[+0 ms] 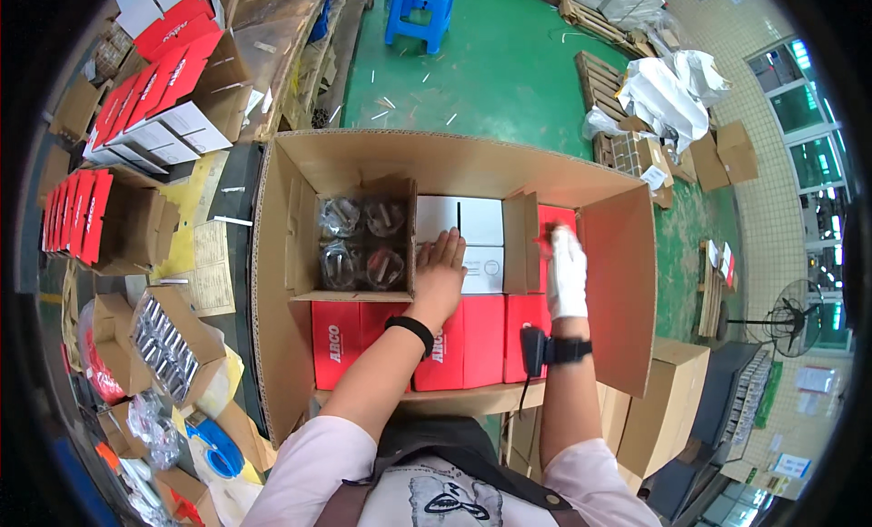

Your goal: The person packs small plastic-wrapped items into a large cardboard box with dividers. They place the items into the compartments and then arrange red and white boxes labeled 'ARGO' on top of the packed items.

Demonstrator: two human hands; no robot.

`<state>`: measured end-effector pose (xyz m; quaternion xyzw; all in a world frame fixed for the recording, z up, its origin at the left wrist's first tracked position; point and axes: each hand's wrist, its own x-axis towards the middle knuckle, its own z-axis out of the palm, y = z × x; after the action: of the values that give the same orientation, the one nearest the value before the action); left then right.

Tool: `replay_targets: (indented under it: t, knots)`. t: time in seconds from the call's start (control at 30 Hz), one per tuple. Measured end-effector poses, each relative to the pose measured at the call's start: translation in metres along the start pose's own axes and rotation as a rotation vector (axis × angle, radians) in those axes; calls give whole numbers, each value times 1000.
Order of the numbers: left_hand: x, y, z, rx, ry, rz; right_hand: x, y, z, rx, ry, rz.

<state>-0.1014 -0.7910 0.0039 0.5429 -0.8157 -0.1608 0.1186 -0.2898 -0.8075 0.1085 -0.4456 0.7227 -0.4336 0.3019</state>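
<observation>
A large open cardboard carton [463, 153] lies in front of me, packed with red and white boxes. My left hand [440, 277] is bare with a black band at the wrist; its fingers lie stretched out over a white box [480, 222], beside the wall of a smaller brown box. That smaller box [363, 296] stands at the carton's left and holds several plastic-wrapped round pieces [339, 216]. My right hand [568, 275], in a white glove, reaches along a red box [545, 220] at the right, fingers straight. Red boxes [438, 356] fill the near row.
Small boxes of red cartons [77, 216] stand on the left bench, with a tray of metal parts [167, 344] and a roll of blue tape [214, 445]. A blue stool [418, 17] stands on the green floor beyond. Wrapped pallets [663, 91] and a fan [788, 318] are at the right.
</observation>
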Motion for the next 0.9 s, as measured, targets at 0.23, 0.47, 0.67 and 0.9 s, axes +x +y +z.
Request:
replay_targets:
  t: [0.23,0.47,0.67,0.9]
  knots:
    - [20,22,-16,172,-86,-69,5,-18,32,-350,-220,30]
    - [40,27,9,18,2,5,16,15,23,-14,-309,86]
    - [32,13,-5,-815,61,-214,6,35,80,-118,-336,-74]
    - [34,55,-20,-1538,209,-1058,10,42,93,-613,-223,-218]
